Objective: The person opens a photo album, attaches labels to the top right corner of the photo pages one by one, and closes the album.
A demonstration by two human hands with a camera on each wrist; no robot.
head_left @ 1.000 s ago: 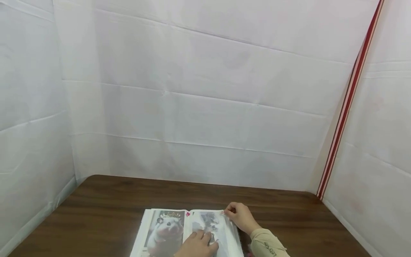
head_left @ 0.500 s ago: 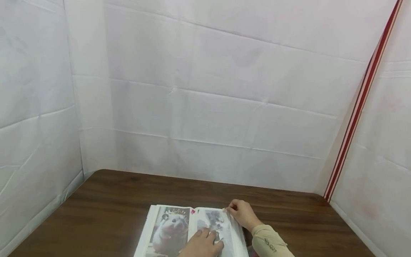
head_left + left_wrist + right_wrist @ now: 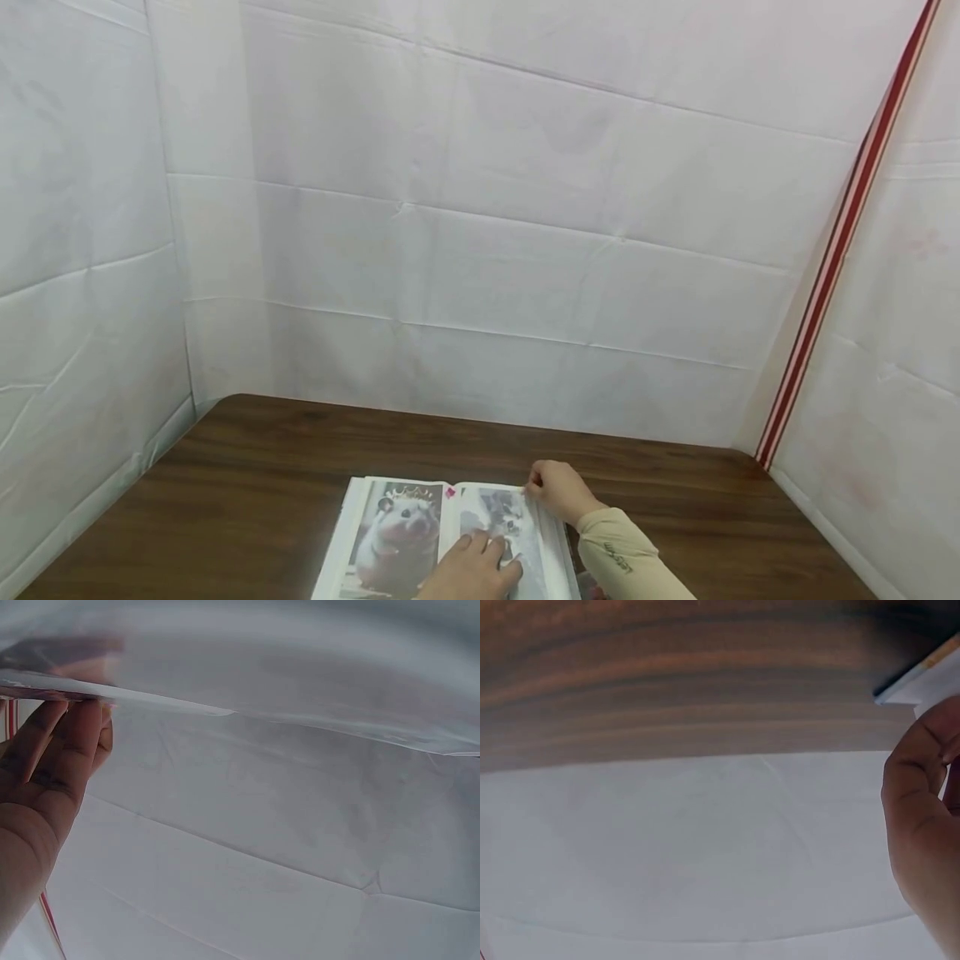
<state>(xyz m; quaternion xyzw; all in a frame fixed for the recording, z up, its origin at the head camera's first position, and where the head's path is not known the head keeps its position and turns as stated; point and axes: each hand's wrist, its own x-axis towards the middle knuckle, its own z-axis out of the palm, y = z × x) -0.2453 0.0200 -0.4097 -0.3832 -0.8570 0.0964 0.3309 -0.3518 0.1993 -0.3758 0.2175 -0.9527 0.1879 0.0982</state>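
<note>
A photo album (image 3: 336,542) lies spread on the brown table at the bottom of the head view. Its left page shows a white mouse-like animal with a crown, and a greyish picture fills the right page (image 3: 551,550). My left hand (image 3: 474,568) rests on that right page, fingers extended and slightly spread. In the left wrist view, the left hand's fingers (image 3: 75,750) touch the glossy plastic page surface. My right hand (image 3: 562,490) pinches the page's upper right corner. At the right wrist view's edge, the right hand's curled fingers (image 3: 922,765) meet the white page corner (image 3: 930,694).
The wood-grain table (image 3: 262,467) extends around the album. White sheeting (image 3: 480,250) walls the back and sides, with a red striped band (image 3: 825,283) at the right corner. A small pink mark (image 3: 450,492) sits at the album's spine. Something pinkish (image 3: 596,592) shows beneath the right forearm.
The head view has shifted, moving the album slightly right in frame. My right hand has risen a little at the page corner. The left hand stays on the page.
</note>
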